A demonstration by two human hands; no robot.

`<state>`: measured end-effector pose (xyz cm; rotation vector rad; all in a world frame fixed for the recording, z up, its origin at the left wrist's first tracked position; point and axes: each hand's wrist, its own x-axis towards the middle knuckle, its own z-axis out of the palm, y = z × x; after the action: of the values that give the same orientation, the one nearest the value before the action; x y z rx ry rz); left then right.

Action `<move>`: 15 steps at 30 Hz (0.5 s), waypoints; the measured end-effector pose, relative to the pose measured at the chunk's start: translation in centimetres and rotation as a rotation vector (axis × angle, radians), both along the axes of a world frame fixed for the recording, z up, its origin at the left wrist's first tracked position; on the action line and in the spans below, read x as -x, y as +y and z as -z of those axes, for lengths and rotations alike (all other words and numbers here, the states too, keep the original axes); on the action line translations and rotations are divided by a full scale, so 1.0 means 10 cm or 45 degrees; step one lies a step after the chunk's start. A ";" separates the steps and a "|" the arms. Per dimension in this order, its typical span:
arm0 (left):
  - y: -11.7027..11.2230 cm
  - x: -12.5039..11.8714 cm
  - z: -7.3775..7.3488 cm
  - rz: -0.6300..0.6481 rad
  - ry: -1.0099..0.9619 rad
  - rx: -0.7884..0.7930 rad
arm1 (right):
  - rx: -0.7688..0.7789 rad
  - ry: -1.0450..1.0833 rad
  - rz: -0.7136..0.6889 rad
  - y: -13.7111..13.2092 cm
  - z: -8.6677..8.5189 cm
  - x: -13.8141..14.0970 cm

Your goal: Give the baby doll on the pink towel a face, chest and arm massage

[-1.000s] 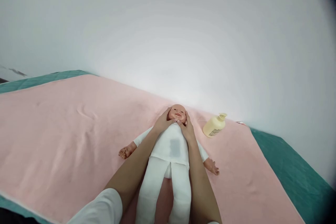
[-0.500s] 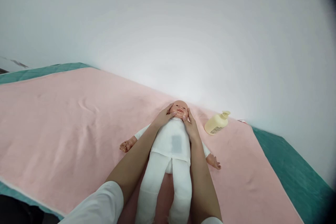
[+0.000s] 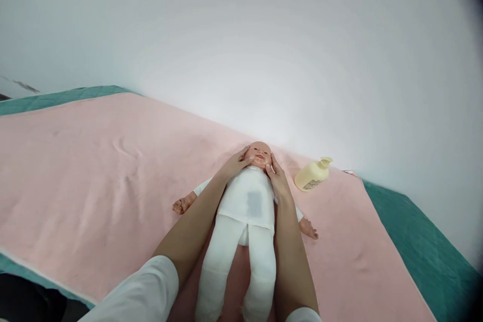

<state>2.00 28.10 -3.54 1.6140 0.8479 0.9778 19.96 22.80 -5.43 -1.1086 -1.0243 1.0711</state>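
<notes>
A baby doll (image 3: pixel 247 211) in a white suit lies on its back on a pink towel (image 3: pixel 94 176), head toward the wall. My left hand (image 3: pixel 234 165) rests against the left side of the doll's head (image 3: pixel 258 153), thumb on its cheek. My right hand (image 3: pixel 278 180) lies against the other side, thumb at the cheek and chin. Both hands have fingers stretched flat along the head. My forearms run along either side of the doll's body.
A cream pump bottle (image 3: pixel 312 175) lies on its side on the towel, right of the doll's head. Green bedding (image 3: pixel 418 241) shows beyond the towel at the right and far left. A white wall rises directly behind.
My thumbs have slid from the doll's chin out toward its cheeks. The view has shifted slightly, so the doll sits a little higher in the picture.
</notes>
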 end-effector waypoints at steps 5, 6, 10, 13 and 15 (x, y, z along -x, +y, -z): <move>-0.03 -0.03 0.01 -0.004 -0.062 0.002 | 0.023 -0.137 0.038 -0.01 -0.05 0.04; -0.03 -0.04 0.03 0.006 -0.094 -0.004 | 0.015 -0.159 0.065 -0.01 -0.05 0.05; 0.01 -0.08 0.13 -0.036 -0.164 0.030 | -0.014 -0.222 0.159 0.03 -0.02 0.11; 0.06 -0.11 0.20 -0.052 -0.180 0.069 | -0.014 -0.298 0.204 0.05 0.01 0.12; 0.08 -0.13 0.23 -0.047 -0.192 0.073 | -0.025 -0.353 0.222 0.05 0.02 0.12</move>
<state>3.32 28.91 -5.83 1.4608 0.7978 1.0773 18.74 23.35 -5.61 -1.3299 -1.1283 0.7811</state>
